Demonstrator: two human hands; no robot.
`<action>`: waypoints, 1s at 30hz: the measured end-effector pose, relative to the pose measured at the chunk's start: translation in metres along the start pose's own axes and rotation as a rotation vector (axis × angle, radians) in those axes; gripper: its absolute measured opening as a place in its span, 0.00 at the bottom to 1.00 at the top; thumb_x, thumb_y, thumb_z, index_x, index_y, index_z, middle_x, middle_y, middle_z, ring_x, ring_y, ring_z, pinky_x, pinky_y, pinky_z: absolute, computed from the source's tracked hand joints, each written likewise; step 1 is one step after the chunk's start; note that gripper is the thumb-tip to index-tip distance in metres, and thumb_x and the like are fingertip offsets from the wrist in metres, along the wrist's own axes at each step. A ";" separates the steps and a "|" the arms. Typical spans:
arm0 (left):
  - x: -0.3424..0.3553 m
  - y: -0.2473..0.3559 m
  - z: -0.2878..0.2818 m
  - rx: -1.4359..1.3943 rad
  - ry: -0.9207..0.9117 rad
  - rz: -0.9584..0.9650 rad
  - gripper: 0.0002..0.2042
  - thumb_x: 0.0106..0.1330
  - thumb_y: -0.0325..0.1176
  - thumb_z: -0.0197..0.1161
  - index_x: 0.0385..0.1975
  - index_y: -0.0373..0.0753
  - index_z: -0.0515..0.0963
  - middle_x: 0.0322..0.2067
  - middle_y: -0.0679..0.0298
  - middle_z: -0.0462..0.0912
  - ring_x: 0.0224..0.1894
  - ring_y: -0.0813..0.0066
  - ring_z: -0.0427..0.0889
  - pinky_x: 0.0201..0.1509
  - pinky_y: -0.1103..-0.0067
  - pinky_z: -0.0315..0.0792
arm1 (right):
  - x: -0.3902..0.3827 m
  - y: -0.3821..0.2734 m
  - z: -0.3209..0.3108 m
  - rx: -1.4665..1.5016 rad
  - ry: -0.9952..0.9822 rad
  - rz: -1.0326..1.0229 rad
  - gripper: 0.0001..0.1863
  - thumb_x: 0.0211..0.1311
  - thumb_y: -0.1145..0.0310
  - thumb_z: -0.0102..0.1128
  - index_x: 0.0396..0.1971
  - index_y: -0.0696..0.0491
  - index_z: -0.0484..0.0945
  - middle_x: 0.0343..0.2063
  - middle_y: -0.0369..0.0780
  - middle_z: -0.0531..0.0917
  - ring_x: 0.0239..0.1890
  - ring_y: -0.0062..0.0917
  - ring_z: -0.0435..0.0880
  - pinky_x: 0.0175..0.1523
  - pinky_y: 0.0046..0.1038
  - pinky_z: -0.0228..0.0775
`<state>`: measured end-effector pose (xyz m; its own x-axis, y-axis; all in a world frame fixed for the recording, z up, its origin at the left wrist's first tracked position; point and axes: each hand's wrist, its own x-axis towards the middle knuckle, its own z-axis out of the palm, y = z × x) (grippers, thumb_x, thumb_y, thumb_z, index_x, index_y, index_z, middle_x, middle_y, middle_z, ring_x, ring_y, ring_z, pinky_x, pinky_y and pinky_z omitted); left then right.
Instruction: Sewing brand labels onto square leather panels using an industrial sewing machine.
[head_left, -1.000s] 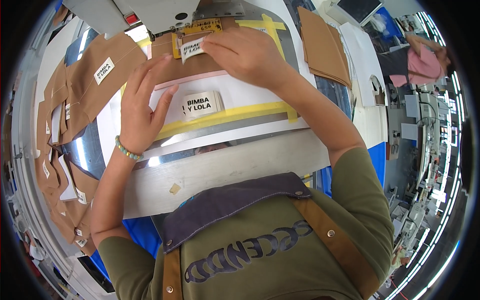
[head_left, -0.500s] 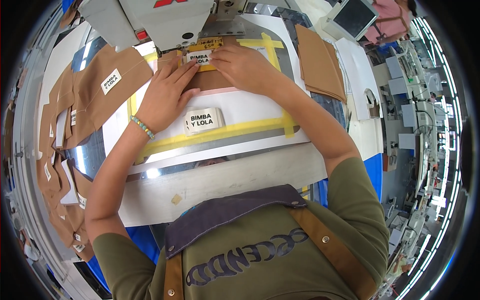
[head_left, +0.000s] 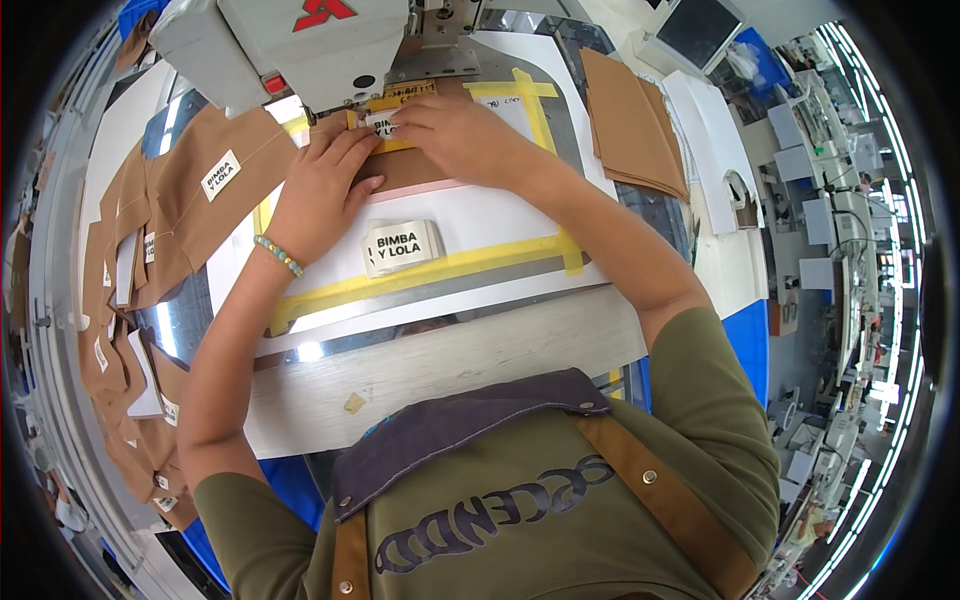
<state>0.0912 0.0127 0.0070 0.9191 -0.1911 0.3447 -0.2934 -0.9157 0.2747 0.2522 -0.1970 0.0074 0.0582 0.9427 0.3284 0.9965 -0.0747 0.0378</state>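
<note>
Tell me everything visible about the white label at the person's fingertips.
The white label looks rectangular and cloth-like, with bold black lettering. It appears flat, with a yellow template showing around it, over a brown piece. The right hand covers its right part; fingertips of the left hand are at its lower left.

Olive short-sleeved top (head_left: 560,535). Dark purple-grey flap (head_left: 470,430) across chest, pale stitching (head_left: 470,459) along lower edge. Below each flap end: brown strap (head_left: 690,515), round metal snap (head_left: 649,477). Dark wavy lettering (head_left: 490,513) below flap. Turquoise-and-yellow beaded bracelet (head_left: 278,256), left wrist, beyond flap.
</note>
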 end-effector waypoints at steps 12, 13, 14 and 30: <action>-0.009 0.138 -0.102 -1.456 -0.020 0.445 0.16 0.72 0.32 0.66 0.56 0.35 0.83 0.50 0.51 0.90 0.56 0.46 0.87 0.61 0.62 0.81 | 0.007 0.004 0.013 0.100 -0.036 0.095 0.25 0.67 0.80 0.53 0.60 0.46 0.85 0.67 0.31 0.82 0.69 0.32 0.77 0.71 0.35 0.75; -0.008 0.147 -0.107 -1.570 -0.028 0.507 0.15 0.72 0.34 0.69 0.54 0.35 0.84 0.48 0.52 0.90 0.55 0.47 0.88 0.58 0.62 0.82 | 0.008 0.002 0.013 0.105 -0.036 0.095 0.25 0.67 0.80 0.53 0.60 0.46 0.85 0.67 0.31 0.82 0.69 0.32 0.77 0.71 0.35 0.75; -0.005 0.156 -0.110 -1.684 -0.041 0.576 0.14 0.72 0.37 0.71 0.51 0.36 0.84 0.47 0.52 0.90 0.54 0.48 0.89 0.56 0.63 0.84 | 0.008 0.003 0.012 0.100 -0.030 0.099 0.24 0.68 0.79 0.53 0.60 0.46 0.85 0.67 0.31 0.82 0.68 0.31 0.77 0.71 0.35 0.75; -0.061 0.245 -0.135 -2.369 0.262 0.039 0.07 0.73 0.24 0.68 0.47 0.34 0.84 0.43 0.57 0.87 0.47 0.69 0.84 0.54 0.78 0.85 | 0.010 0.001 0.014 0.059 -0.020 0.127 0.19 0.72 0.74 0.54 0.58 0.48 0.87 0.66 0.33 0.83 0.69 0.34 0.76 0.73 0.36 0.73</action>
<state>-0.0718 -0.1521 0.1746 0.9243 0.0119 0.3816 -0.1554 0.9247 0.3476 0.2542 -0.1831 -0.0025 0.1842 0.9335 0.3077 0.9829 -0.1748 -0.0581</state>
